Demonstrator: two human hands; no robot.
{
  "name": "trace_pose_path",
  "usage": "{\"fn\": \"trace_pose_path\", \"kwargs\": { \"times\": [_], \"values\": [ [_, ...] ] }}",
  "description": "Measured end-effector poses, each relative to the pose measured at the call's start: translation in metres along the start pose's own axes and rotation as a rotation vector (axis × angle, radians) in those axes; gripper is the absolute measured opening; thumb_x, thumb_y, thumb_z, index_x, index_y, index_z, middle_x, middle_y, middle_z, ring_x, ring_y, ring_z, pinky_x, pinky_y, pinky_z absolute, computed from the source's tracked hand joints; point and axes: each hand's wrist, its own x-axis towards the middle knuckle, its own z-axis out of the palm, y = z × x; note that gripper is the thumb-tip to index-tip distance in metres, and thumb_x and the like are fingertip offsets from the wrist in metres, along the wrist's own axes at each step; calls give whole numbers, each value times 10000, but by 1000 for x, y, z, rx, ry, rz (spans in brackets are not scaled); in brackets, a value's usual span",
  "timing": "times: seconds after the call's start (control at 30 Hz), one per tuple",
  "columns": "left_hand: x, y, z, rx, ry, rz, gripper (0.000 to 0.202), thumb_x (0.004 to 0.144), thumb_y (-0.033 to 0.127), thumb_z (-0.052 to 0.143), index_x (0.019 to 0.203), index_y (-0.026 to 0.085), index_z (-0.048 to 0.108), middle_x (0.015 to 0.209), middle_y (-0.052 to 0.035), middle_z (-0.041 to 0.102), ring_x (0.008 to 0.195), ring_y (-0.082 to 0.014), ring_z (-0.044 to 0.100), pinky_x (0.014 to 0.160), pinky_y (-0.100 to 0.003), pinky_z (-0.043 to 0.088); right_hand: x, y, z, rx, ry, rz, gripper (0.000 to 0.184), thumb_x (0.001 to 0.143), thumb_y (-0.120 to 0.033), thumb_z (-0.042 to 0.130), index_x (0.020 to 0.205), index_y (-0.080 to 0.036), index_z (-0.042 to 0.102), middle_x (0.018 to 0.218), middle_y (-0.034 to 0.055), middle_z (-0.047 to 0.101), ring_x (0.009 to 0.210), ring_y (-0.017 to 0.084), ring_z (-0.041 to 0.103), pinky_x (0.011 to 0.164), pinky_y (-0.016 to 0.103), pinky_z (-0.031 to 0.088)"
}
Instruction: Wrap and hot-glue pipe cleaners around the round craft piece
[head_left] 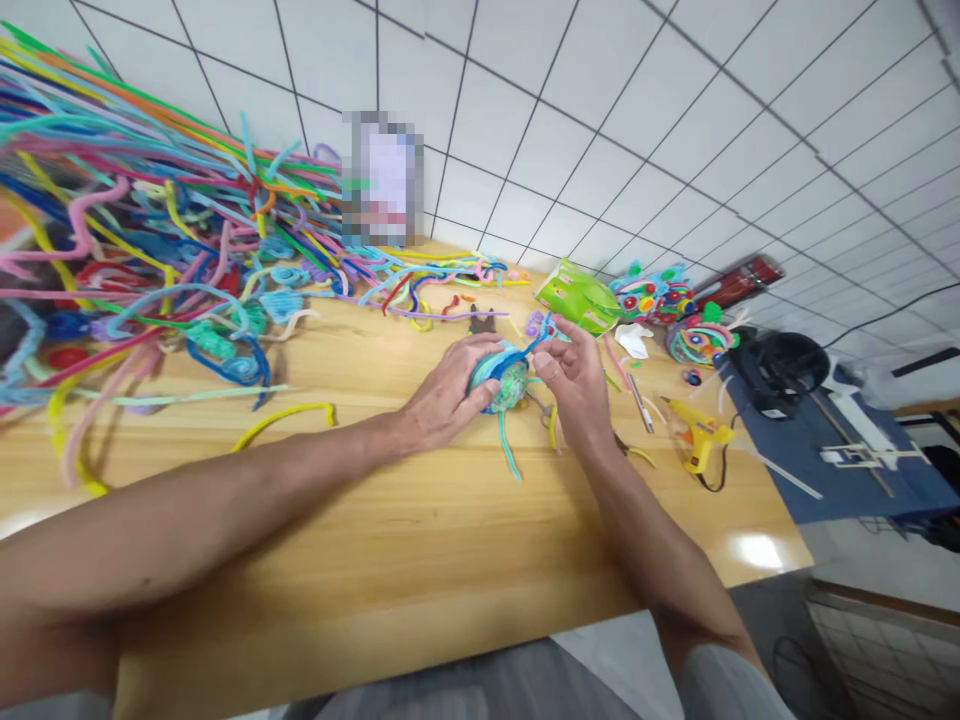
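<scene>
My left hand (455, 388) is wrapped round a rounded craft piece (511, 386) of blue and pale green pipe cleaners, just above the table. From its underside a teal pipe cleaner end (509, 447) hangs down. My right hand (576, 375), to the right of the piece, pinches a blue pipe cleaner (543, 336) that sticks up from its top. The fingertips of that hand partly cover the strand. Behind the left hand lies a dark tool (482, 320), partly hidden.
Many coloured pipe cleaners (187, 230) heap up on the left. A green tissue pack (577, 296) and finished colourful figures (651, 292) stand by the wall. On the right lie a white pen (640, 403) and a yellow glue gun (699, 437) with its cord. A yellow pipe cleaner (283, 420) lies beyond my left forearm.
</scene>
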Motion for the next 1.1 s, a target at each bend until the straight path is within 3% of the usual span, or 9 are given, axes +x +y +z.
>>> {"fn": "trace_pose_path", "kwargs": {
  "times": [0.1, 0.23, 0.4, 1.1],
  "values": [
    [0, 0, 0, 7, 2, 2, 450, 1154, 436, 497, 1547, 217, 475, 1586, -194, 555, 1552, -316, 504, 1298, -575, 440, -1, -3, 6, 73, -21, -9, 555, 859, -471, 868, 1324, -312, 611, 960, -21, 717, 839, 168, 683, 726, 314, 566],
    [-1, 0, -1, 7, -3, 4, 448, 1156, 435, 485, 1549, 221, 477, 1589, -192, 549, 1551, -314, 503, 1292, -583, 445, 1, -1, 11, 100, -36, -18, 396, 816, -441, 892, 1113, -278, 687, 871, -33, 685, 771, 145, 643, 686, 289, 533],
    [0, 1, -1, 14, 2, 20, 438, 1156, 410, 488, 1551, 222, 464, 1581, -192, 552, 1543, -312, 510, 1289, -584, 452, 1, 4, 14, 122, 44, 4, 337, 751, -370, 884, 970, -260, 654, 791, -48, 654, 715, 132, 605, 654, 272, 506],
    [-1, 3, -1, 28, -8, 39, 383, 1156, 360, 486, 1522, 247, 489, 1583, -179, 538, 1534, -306, 508, 1281, -586, 450, -1, 7, 19, 143, 83, 45, 267, 718, -309, 802, 908, -255, 622, 735, -66, 574, 638, 119, 508, 607, 267, 447]
  ]
}}
